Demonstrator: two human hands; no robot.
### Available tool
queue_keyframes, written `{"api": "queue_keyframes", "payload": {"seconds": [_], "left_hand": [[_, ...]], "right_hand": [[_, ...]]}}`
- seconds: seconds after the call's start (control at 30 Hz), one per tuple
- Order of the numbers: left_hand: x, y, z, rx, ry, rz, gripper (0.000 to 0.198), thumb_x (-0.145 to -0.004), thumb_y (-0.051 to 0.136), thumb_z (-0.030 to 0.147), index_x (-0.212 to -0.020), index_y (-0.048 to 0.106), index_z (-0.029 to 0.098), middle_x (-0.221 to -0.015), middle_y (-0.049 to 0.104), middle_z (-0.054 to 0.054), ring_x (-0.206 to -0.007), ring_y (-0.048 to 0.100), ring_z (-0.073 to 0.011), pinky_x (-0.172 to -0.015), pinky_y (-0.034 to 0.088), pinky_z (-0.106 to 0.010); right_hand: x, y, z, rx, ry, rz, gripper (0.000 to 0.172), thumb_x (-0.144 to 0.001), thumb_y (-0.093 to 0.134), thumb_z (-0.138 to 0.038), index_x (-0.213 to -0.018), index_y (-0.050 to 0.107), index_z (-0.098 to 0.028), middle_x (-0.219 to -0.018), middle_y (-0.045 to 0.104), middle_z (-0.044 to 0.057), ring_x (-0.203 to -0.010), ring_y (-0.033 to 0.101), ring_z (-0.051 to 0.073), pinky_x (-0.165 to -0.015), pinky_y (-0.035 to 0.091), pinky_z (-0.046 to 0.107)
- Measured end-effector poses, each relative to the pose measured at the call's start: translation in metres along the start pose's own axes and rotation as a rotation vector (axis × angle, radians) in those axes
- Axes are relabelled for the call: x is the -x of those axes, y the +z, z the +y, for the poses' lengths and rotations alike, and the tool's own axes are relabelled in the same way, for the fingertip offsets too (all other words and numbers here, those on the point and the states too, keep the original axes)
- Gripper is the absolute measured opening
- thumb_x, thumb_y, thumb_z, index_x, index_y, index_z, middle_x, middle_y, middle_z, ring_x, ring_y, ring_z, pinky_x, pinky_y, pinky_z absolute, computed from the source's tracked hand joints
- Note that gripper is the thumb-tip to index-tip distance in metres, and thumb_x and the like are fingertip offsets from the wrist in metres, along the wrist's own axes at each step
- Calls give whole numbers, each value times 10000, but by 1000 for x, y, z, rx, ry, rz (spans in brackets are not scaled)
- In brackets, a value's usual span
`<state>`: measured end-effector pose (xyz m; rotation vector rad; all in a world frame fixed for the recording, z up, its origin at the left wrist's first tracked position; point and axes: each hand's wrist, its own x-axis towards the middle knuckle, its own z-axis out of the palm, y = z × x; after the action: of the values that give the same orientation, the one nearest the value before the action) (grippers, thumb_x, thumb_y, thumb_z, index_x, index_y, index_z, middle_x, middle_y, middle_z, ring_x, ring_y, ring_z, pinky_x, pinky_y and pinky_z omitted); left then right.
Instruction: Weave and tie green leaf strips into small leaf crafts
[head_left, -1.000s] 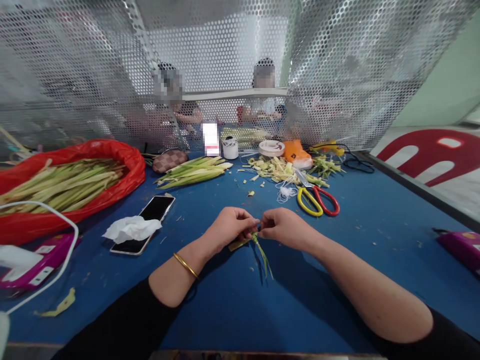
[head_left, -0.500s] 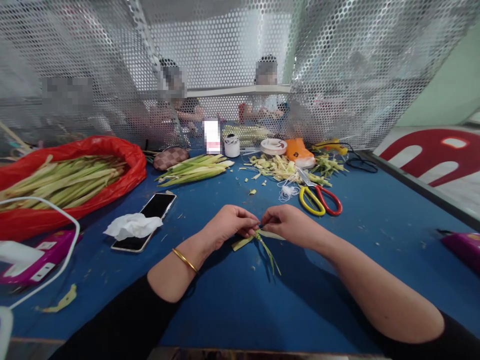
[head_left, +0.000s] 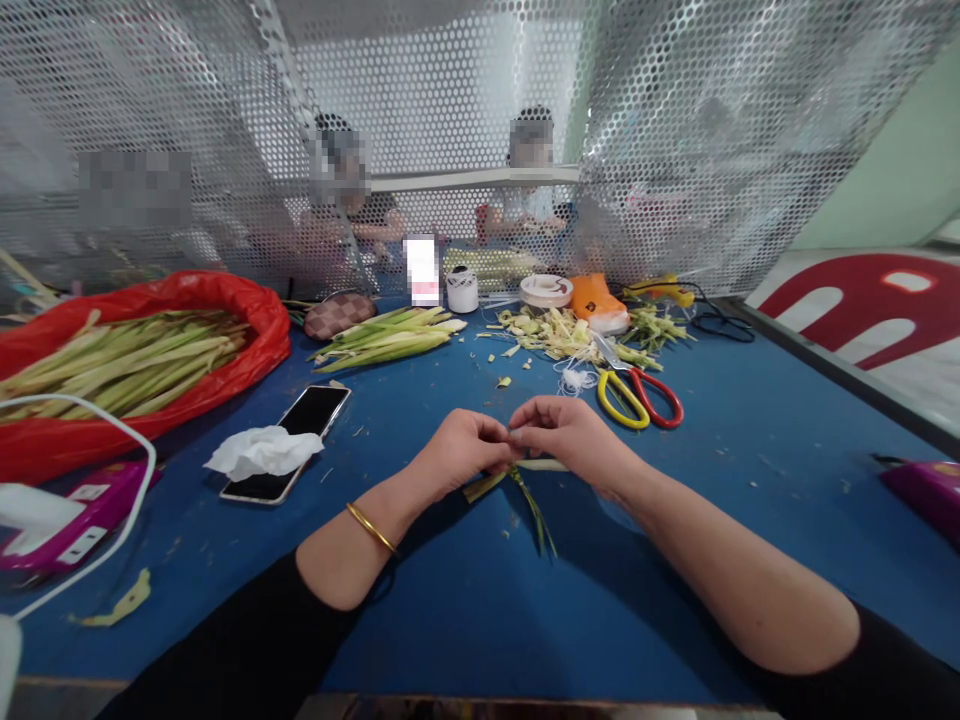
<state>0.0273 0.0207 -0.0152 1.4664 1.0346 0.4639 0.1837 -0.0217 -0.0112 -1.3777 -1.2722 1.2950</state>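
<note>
Tabletop [head_left: 525, 620]: near edge runs across the bottom of your view; perforated screen [head_left: 442, 120] stands along the far side; the right edge slants away past your right forearm. Plain blue surface lies between your forearms, toward you, and again to the right of the scissors [head_left: 628, 372]. The left side is tighter: red bag [head_left: 271, 325] of long leaves, phone [head_left: 315, 412] with tissue [head_left: 264, 453] across it.

Hands: your left hand [head_left: 465, 448] is closed in a pinch on a small leaf bundle [head_left: 529, 497], near the middle of the tabletop, its thin green ends trailing toward you. Your right hand [head_left: 559, 432] has fingers curled to the thumb, tips meeting the left ones; cannot tell whether they close on anything. A pale strip [head_left: 544, 464] passes just below the right hand.

Counts: scissors, one pair, one yellow and one red handle; string tangle [head_left: 576, 381], one, beside them. Phones lying flat, one. Tape roll [head_left: 546, 292], one; orange packet [head_left: 596, 302], one, touching or nearly touching it. Checked pouch [head_left: 339, 317], one. Purple power strips [head_left: 90, 515], two, one at either side. People seen clearly enough through the screen, two; faces blurred.
</note>
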Motion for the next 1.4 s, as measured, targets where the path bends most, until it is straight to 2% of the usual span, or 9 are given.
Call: {"api": "queue_keyframes", "payload": {"seconds": [0.2, 0.3, 0.43, 0.67, 0.8, 1.07, 1.17, 1.3, 1.4], "left_hand": [[0, -1, 0, 28, 56, -56, 109, -692, 686, 218, -661, 622, 135, -538, 580, 18, -502, 519, -79, -535, 426, -210], [-2, -5, 0, 57, 37, -106, 165, -694, 713, 271, -710, 628, 130, -590, 615, -4, -550, 559, -97, -599, 472, -243], [-4, -9, -1, 57, 24, -140, 182, -702, 715, 290, -736, 631, 131, -633, 639, -20, -593, 588, -107, -647, 489, -256], [-5, -11, -4, 79, 36, -176, 212, -695, 727, 320, -751, 640, 134, -664, 639, -18, -626, 594, -106, -670, 494, -253], [-5, -11, -3, 49, 7, -119, 208, -690, 719, 309, -777, 656, 131, -660, 651, -31, -592, 582, -105, -580, 469, -224], [-5, -8, -2, 19, -8, -17, 196, -739, 686, 319, -762, 630, 133, -451, 511, 46, -380, 406, -52, -378, 308, -162], [-3, -8, -1, 61, -37, -68, 198, -767, 668, 332, -769, 606, 144, -480, 566, 28, -374, 461, -60, -390, 365, -167], [-3, -7, -2, 138, -27, -101, 205, -760, 691, 313, -766, 582, 139, -717, 689, -38, -473, 577, -71, -471, 479, -193], [-5, -4, -4, 155, -36, -78, 178, -759, 697, 261, -738, 580, 129, -666, 665, -24, -483, 587, -73, -497, 501, -195]], "right_hand": [[-4, -2, 4, -84, 31, 65, 148, -728, 608, -175, -868, 656, -167, -732, 663, -1, -564, 555, 86, -523, 455, 208], [-6, -9, 5, 109, 87, 24, 205, -712, 573, -102, -868, 697, -154, -655, 641, -3, -550, 553, 100, -485, 429, 202], [-8, -15, 8, 317, 19, -100, 175, -700, 587, -126, -784, 738, -156, -576, 623, -11, -543, 548, 105, -480, 382, 198], [-8, -12, 12, 463, -83, 0, 125, -714, 578, -172, -717, 703, -172, -532, 629, -14, -512, 578, 118, -499, 408, 208], [-7, -11, 10, 548, -119, 12, 118, -731, 552, -151, -697, 663, -176, -534, 633, -11, -461, 527, 105, -454, 362, 205], [-10, -13, 15, 386, 18, 6, 79, -731, 554, -144, -697, 609, -190, -516, 630, -1, -513, 630, 155, -466, 431, 220], [-9, -15, 13, 393, 22, -1, 68, -734, 552, -150, -712, 602, -190, -528, 629, -2, -528, 642, 155, -472, 436, 214], [-5, -20, 5, 511, -72, -3, 92, -720, 535, -120, -697, 594, -187, -566, 620, -20, -543, 648, 138, -492, 417, 206], [-2, -23, -2, 596, -166, -22, 120, -721, 515, -100, -691, 588, -190, -594, 600, -35, -553, 639, 125, -522, 409, 209]]}}
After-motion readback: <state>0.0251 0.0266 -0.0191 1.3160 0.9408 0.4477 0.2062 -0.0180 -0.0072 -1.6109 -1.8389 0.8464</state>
